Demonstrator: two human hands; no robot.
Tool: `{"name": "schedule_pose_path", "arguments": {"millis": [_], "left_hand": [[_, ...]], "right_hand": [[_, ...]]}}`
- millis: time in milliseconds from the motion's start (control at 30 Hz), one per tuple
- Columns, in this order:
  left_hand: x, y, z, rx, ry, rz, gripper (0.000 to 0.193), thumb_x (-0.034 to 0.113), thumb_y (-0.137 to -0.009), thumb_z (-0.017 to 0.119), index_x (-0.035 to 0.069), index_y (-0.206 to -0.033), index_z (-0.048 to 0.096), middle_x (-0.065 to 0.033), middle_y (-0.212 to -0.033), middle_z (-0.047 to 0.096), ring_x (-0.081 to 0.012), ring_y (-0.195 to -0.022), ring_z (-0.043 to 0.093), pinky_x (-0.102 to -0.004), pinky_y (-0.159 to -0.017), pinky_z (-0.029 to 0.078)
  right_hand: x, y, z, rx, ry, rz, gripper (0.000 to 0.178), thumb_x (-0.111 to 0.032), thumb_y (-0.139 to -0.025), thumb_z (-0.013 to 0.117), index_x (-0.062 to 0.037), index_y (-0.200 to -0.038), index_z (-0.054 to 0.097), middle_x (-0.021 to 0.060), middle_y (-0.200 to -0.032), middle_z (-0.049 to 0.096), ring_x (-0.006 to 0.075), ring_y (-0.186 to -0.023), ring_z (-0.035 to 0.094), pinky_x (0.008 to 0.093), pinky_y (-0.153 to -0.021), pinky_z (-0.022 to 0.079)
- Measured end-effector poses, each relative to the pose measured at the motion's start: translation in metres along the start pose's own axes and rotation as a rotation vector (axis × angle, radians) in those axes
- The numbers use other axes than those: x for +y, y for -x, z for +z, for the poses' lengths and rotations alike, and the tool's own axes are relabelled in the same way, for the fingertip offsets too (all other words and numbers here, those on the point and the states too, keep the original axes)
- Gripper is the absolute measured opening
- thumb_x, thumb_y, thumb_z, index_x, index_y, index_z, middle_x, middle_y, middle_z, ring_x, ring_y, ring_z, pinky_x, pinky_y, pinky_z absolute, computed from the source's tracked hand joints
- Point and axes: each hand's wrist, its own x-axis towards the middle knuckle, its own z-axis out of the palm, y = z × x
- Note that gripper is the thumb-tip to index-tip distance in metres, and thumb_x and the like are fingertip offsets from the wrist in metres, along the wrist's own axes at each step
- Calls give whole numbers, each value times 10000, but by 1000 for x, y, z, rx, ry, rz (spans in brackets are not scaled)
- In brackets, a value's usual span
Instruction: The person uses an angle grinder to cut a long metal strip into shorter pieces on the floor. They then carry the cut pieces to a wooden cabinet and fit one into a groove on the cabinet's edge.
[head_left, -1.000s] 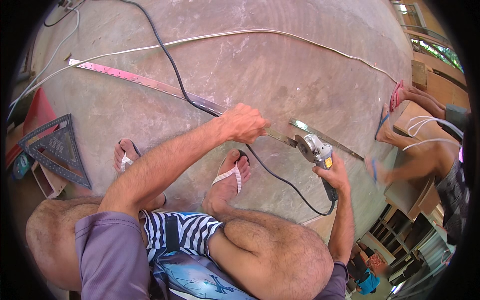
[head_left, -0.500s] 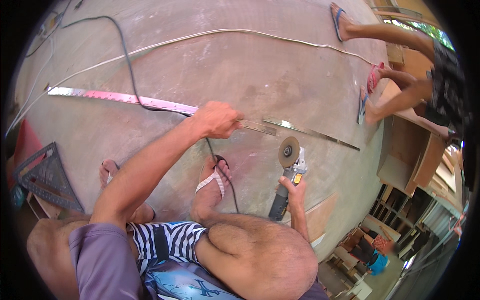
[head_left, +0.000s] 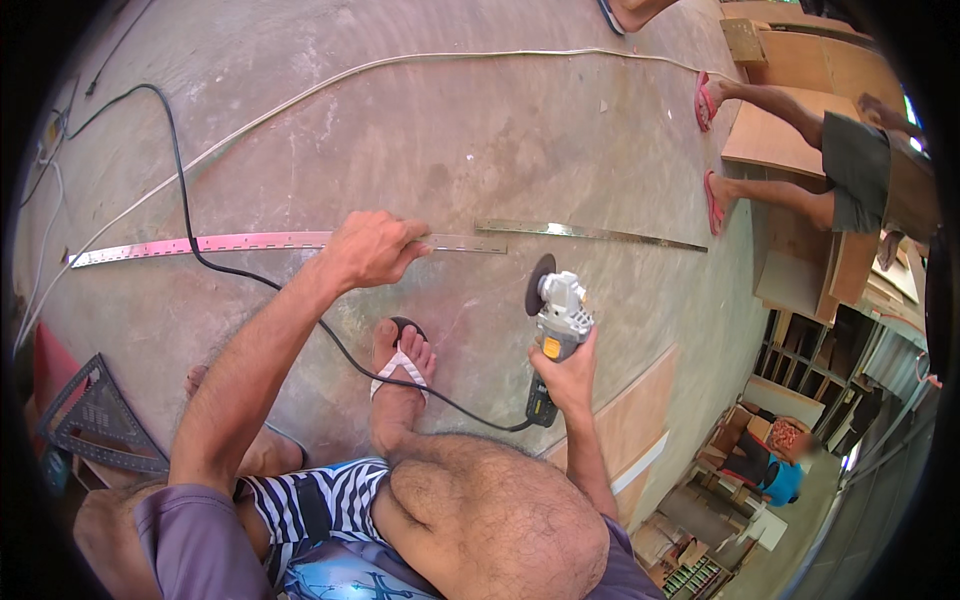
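My left hand (head_left: 378, 248) is closed, fingers curled together, over a long slotted metal strip (head_left: 270, 241) on the floor; whether it grips the strip is hidden. A second, shorter metal strip (head_left: 600, 234) lies to the right, close to the first one's end. In my right hand (head_left: 570, 375) is a grey angle grinder (head_left: 566, 316), held upright in front of my knee. Its thin dark disc (head_left: 541, 284) faces left, near the strip's end but apart from it. From the grinder's lower end a black power cord (head_left: 345, 350) runs across my sandalled foot (head_left: 402, 370) and over the long strip.
A white cord (head_left: 400, 66) crosses the floor beyond the strips. Dark slotted angle brackets (head_left: 100, 420) stand at my left. A plywood board (head_left: 630, 420) lies at my right. Wooden cabinets (head_left: 790, 135), a standing person (head_left: 855, 175) in red sandals and a seated person (head_left: 765, 465) are farther right.
The grinder has turned and risen, its disc now edge-on. The cord has swung left from under my left hand. One person's legs have mostly left the view at upper right.
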Motion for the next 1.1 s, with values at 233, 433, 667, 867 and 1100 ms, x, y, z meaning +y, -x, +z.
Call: {"name": "schedule_pose_path", "arguments": {"millis": [233,433,667,867,1100], "left_hand": [[1,1,0,-6,-8,-27,293,353,-1062,700,108,-1202,778,-178,-845,771,-422,-811,745,-531,-702,557],[3,-1,-1,-26,-10,-41,280,356,-1061,695,113,-1172,781,-183,-851,776,-418,-837,759,-527,-708,575],[4,-4,-3,-55,-4,-52,271,348,-1059,698,111,-1156,789,-191,-851,775,-422,-845,762,-535,-709,580],[3,-3,-1,-56,12,-45,272,348,-1059,698,126,-1181,797,-192,-845,776,-418,-852,767,-533,-718,585],[1,-1,5,-45,-15,-23,308,349,-1057,710,94,-1208,793,-178,-915,798,-407,-841,769,-518,-714,581]], "right_hand": [[-38,-12,10,38,289,-7,721,-180,-770,877,-8,-1336,465,317,-1117,741,565,-1032,716,598,-850,566],[-40,-16,11,45,353,-3,726,-186,-759,889,-11,-1335,484,314,-1094,747,561,-1037,714,600,-882,559],[-41,-13,14,38,377,-8,720,-191,-766,885,-8,-1337,486,311,-1062,747,560,-1021,716,607,-874,556],[-48,-14,15,28,383,-1,720,-186,-764,881,2,-1331,478,325,-1050,747,573,-1014,709,610,-866,551],[-49,-27,17,23,429,-47,729,-183,-754,885,13,-1321,472,338,-1026,748,583,-991,706,617,-861,549]]}}
